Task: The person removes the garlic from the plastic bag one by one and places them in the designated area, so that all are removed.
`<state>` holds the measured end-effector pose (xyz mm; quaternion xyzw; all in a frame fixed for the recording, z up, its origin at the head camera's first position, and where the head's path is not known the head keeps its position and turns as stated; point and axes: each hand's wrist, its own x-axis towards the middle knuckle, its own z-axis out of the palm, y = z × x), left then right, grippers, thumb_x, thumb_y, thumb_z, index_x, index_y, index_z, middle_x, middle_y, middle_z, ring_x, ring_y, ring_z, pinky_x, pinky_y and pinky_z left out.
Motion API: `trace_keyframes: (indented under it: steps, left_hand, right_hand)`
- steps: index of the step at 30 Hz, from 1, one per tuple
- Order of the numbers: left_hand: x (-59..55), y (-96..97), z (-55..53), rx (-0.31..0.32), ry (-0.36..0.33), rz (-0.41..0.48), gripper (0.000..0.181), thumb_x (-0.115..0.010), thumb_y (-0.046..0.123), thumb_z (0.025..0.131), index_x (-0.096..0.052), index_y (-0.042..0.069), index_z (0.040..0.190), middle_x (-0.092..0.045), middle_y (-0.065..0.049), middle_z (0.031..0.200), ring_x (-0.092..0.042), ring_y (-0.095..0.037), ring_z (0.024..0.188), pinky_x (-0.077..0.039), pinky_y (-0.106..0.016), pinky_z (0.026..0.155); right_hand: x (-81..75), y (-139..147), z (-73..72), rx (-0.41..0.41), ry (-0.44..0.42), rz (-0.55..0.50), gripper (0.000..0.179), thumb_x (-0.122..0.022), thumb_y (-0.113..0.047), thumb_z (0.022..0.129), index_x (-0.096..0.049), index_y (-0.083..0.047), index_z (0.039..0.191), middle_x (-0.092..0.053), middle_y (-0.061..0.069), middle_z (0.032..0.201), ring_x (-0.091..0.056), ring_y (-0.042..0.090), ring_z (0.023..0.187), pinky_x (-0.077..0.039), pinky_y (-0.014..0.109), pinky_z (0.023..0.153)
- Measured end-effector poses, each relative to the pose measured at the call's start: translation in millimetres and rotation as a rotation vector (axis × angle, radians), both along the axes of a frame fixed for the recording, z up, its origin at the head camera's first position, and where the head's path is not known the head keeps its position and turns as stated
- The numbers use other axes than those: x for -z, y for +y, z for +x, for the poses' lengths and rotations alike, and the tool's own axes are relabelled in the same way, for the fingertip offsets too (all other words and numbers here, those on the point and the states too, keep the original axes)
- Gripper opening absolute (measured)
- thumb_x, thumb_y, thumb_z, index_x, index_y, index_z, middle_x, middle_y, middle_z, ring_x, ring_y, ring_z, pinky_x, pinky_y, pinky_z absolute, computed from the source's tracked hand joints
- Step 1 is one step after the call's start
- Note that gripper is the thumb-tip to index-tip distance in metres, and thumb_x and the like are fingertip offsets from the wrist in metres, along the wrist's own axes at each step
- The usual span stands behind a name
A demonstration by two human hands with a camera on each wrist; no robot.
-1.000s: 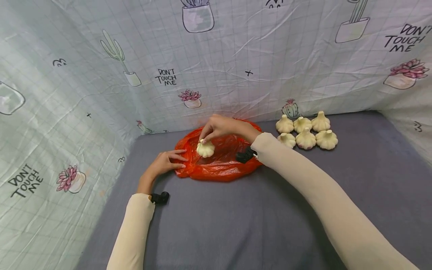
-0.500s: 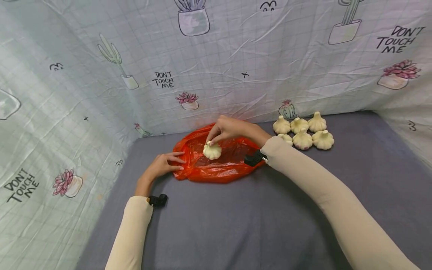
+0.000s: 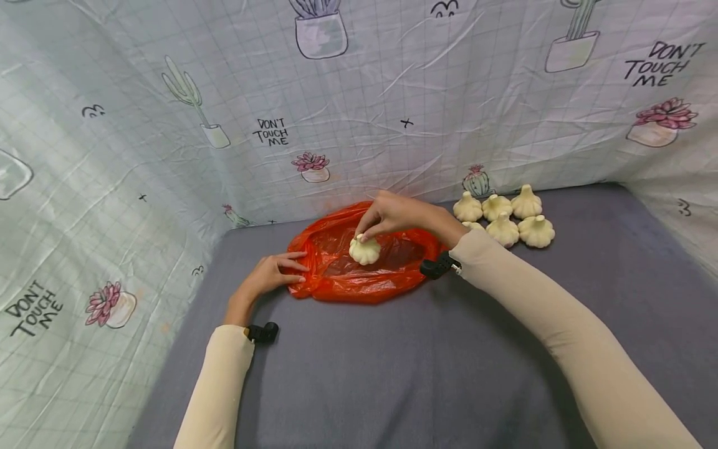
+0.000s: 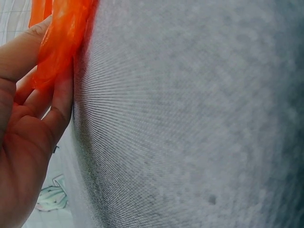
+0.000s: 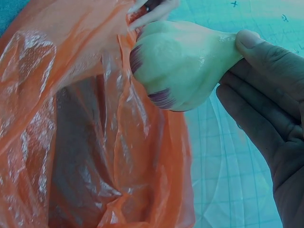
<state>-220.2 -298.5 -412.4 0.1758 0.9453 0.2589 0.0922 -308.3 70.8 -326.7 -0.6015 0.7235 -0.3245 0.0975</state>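
In the head view, my right hand (image 3: 395,215) pinches a garlic bulb (image 3: 364,251) by its stem and holds it over the mouth of a red plastic bag (image 3: 359,290). Close up in the right wrist view, the bulb (image 5: 175,64) is pale with purple streaks at its base; thumb and fingertips meet on the stem. The open bag (image 5: 156,156) spreads below it. My left hand (image 3: 269,274) is at the bag's left edge. The left wrist view shows a fold of the bag (image 4: 61,47) between thumb and fingers of the left hand (image 4: 28,137), low against the cloth.
Several garlic bulbs (image 3: 503,229) sit in two rows to the right of the bag, one partly hidden by the right sleeve (image 3: 527,293). A grey cloth (image 3: 359,368) covers the table. A printed curtain (image 3: 364,93) hangs close behind the bag and on the left.
My right hand has moved to the right over the bag's mouth with the garlic bulb still in its fingers. The left hand stays at the bag's left edge.
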Motion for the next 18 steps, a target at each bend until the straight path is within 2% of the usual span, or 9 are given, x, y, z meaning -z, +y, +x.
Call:
trace_keyframes:
  steps: [5, 9, 18]
  left_hand:
    - [-1.3, 0.9, 0.7, 0.001, -0.006, 0.009, 0.028, -0.084, 0.022, 0.085, -0.081, 0.017, 0.112, -0.061, -0.007, 0.143, -0.045, -0.035, 0.141, -0.037, -0.057, 0.112]
    - [-0.6, 2.1, 1.2, -0.018, -0.017, 0.019, 0.027, -0.084, 0.021, 0.085, -0.082, 0.018, 0.111, -0.061, -0.005, 0.144, -0.044, -0.034, 0.142, -0.036, -0.056, 0.114]
    - [-0.8, 2.7, 2.5, -0.012, -0.012, 0.018, 0.027, -0.084, 0.022, 0.085, -0.082, 0.018, 0.111, -0.061, -0.006, 0.144, -0.043, -0.035, 0.143, -0.035, -0.057, 0.114]
  right_hand:
    - [1.2, 8.1, 1.0, 0.019, -0.004, -0.018, 0.013, -0.078, -0.017, 0.091, -0.083, -0.01, 0.102, -0.079, -0.003, 0.094, -0.062, -0.001, 0.072, -0.046, 0.019, 0.063]
    - [3.5, 13.0, 0.7, 0.028, 0.012, -0.03, 0.013, -0.078, -0.016, 0.091, -0.083, -0.009, 0.101, -0.079, -0.002, 0.093, -0.057, -0.002, 0.068, -0.043, 0.018, 0.06]
    - [3.2, 21.9, 3.7, 0.054, 0.004, -0.041, 0.012, -0.079, -0.016, 0.09, -0.083, -0.01, 0.1, -0.079, -0.003, 0.091, -0.052, 0.001, 0.065, -0.042, 0.019, 0.061]
